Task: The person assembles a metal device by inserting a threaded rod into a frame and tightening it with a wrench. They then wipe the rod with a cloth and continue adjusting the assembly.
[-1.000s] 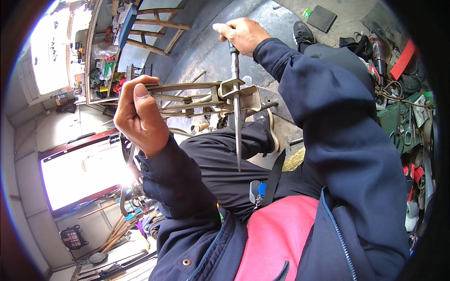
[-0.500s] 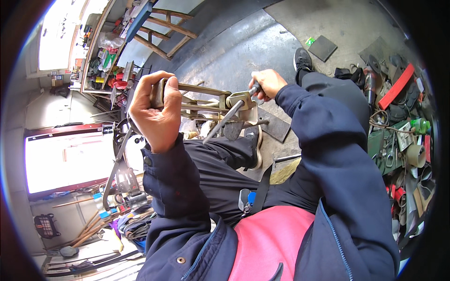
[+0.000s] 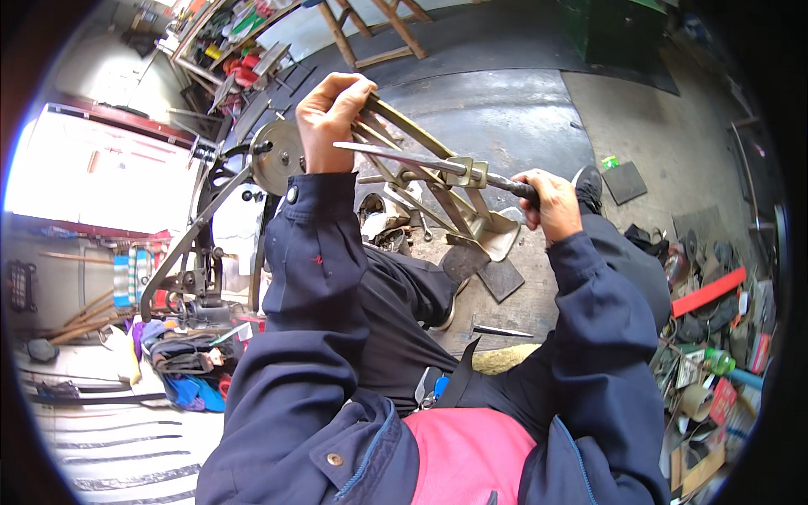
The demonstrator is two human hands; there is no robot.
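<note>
A brass-coloured metal frame of hinged, crossing bars (image 3: 408, 126) is held tilted above my legs. My left hand (image 3: 332, 109) is closed around its upper left end. A flat plate forms its lower end. In my closed right hand (image 3: 551, 206) is the dark handle of a long tapered metal tool (image 3: 387, 154), like a file. Its shaft lies across the frame at a block (image 3: 463, 172), its tip pointing left past my left wrist. Whether the shaft goes through the block or rests on it, I cannot tell.
A black hand-wheel machine (image 3: 276, 157) stands close on my left. On the floor are a dark square plate (image 3: 502, 280) and another (image 3: 624, 183). Tools and scraps heap at the right, with a red strip (image 3: 709, 291). A wooden stool (image 3: 387, 34) stands ahead.
My left hand has risen and moved right, and the frame now tilts down to the right. My right hand has moved right and lower, and the tool has swung from steep to nearly level.
</note>
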